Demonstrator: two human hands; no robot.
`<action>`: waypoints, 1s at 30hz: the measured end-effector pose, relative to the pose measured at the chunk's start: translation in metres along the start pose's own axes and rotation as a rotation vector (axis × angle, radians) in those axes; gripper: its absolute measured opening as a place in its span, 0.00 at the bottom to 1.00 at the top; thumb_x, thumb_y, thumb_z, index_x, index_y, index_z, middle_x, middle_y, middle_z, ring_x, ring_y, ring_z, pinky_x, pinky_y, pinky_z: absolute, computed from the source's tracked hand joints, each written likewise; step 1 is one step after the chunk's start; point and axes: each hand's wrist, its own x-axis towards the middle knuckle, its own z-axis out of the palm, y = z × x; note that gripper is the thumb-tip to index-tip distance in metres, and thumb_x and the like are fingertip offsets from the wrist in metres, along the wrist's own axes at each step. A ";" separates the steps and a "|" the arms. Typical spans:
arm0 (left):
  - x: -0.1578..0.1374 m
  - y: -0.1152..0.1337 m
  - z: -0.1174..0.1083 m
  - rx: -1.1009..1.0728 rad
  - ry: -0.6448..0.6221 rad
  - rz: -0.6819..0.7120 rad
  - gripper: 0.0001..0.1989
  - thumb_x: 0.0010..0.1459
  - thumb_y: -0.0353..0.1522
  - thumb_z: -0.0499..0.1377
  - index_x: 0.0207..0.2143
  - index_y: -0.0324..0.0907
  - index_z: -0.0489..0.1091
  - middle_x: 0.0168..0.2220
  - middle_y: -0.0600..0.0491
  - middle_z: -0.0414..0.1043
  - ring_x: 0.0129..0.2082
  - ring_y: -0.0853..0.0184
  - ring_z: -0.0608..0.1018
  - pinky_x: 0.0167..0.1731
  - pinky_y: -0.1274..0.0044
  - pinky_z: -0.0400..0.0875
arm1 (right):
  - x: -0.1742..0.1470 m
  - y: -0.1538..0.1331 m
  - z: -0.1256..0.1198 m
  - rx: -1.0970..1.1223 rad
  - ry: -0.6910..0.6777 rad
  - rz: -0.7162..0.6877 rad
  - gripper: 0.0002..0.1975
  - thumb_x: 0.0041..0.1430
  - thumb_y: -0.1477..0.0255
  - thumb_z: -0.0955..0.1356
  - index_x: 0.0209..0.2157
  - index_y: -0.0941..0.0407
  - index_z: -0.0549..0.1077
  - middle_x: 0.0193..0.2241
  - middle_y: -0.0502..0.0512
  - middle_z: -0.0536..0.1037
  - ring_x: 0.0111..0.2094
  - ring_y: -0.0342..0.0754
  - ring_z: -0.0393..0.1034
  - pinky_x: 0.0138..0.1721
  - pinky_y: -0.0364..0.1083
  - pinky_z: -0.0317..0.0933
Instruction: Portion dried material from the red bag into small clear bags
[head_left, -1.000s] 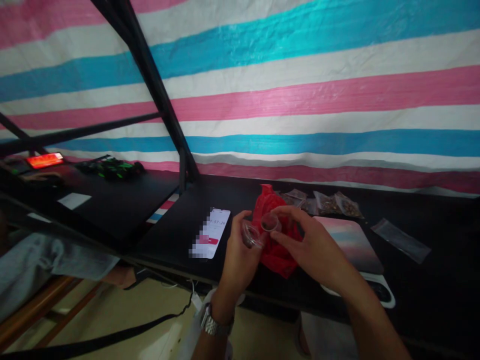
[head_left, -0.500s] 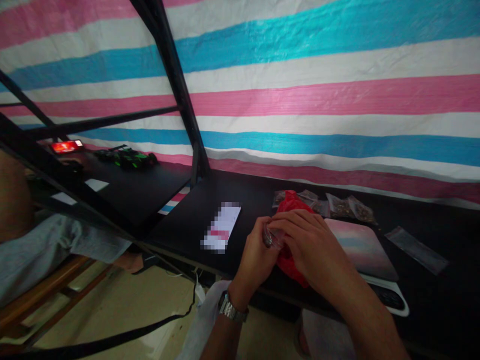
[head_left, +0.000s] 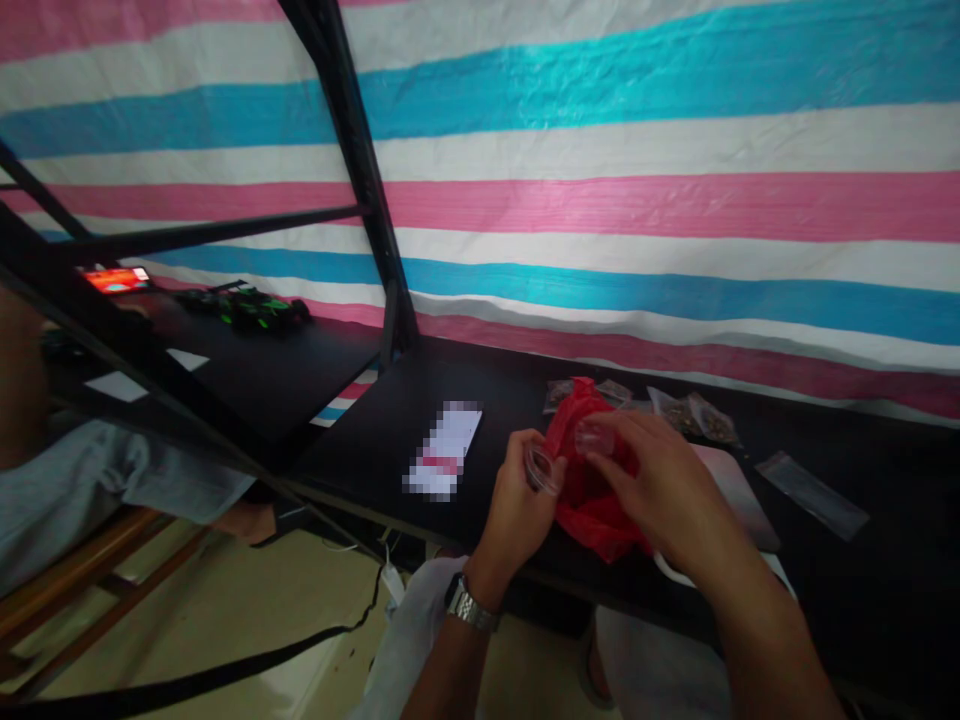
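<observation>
My left hand (head_left: 519,498) is closed on a clear plastic bag (head_left: 541,470) whose rounded mouth gapes open; what lies inside is hard to make out. To its right, my right hand (head_left: 660,475) pinches a small clear cup-like piece (head_left: 594,437) between thumb and fingers, above a red plastic bag (head_left: 600,530). The crumpled red bag lies behind and under both hands. Partly hidden by my right forearm is a flat scale (head_left: 739,495) with a shiny plate and white body.
Small clear packets of brown bits (head_left: 686,412) lie along the back. An empty zip bag (head_left: 814,493) is at right, a phone (head_left: 446,450) at left. Beyond a black frame post (head_left: 367,180) are a green toy car (head_left: 259,306) and a seated person's leg (head_left: 112,480).
My hands have come apart. The right one moved up and right with the small clear piece, while the left kept the clear bag, its mouth now showing. More of the red bag is visible.
</observation>
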 end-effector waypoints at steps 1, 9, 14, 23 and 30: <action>0.000 -0.001 -0.002 0.012 0.011 -0.003 0.11 0.67 0.36 0.62 0.47 0.45 0.64 0.33 0.58 0.71 0.31 0.69 0.75 0.34 0.78 0.69 | -0.001 0.007 0.002 -0.028 -0.057 0.057 0.12 0.62 0.77 0.73 0.48 0.55 0.81 0.46 0.60 0.85 0.48 0.61 0.77 0.51 0.59 0.69; 0.002 0.002 -0.019 0.097 0.241 0.099 0.10 0.66 0.34 0.61 0.44 0.46 0.62 0.33 0.59 0.63 0.31 0.69 0.70 0.34 0.77 0.67 | -0.003 0.023 0.007 0.103 -0.123 0.137 0.10 0.65 0.75 0.71 0.47 0.54 0.81 0.47 0.59 0.85 0.50 0.60 0.77 0.55 0.60 0.65; -0.007 0.041 -0.023 0.147 0.276 0.232 0.11 0.65 0.32 0.62 0.44 0.47 0.61 0.33 0.60 0.63 0.28 0.71 0.70 0.31 0.78 0.65 | -0.005 -0.015 -0.040 0.373 -0.027 0.130 0.07 0.67 0.72 0.69 0.43 0.51 0.81 0.43 0.54 0.85 0.45 0.53 0.78 0.50 0.51 0.69; -0.031 0.074 0.020 0.052 0.123 0.205 0.23 0.54 0.22 0.61 0.49 0.47 0.58 0.37 0.58 0.69 0.32 0.70 0.75 0.33 0.78 0.69 | -0.024 -0.046 -0.067 0.564 -0.188 0.177 0.07 0.61 0.72 0.75 0.42 0.52 0.80 0.41 0.51 0.84 0.41 0.49 0.77 0.45 0.47 0.66; -0.030 0.103 0.044 -0.062 -0.012 0.186 0.30 0.62 0.36 0.66 0.63 0.48 0.58 0.58 0.45 0.74 0.56 0.59 0.80 0.58 0.65 0.74 | -0.023 -0.008 -0.076 0.795 0.021 0.220 0.07 0.61 0.67 0.71 0.37 0.54 0.82 0.34 0.52 0.85 0.35 0.48 0.76 0.37 0.46 0.65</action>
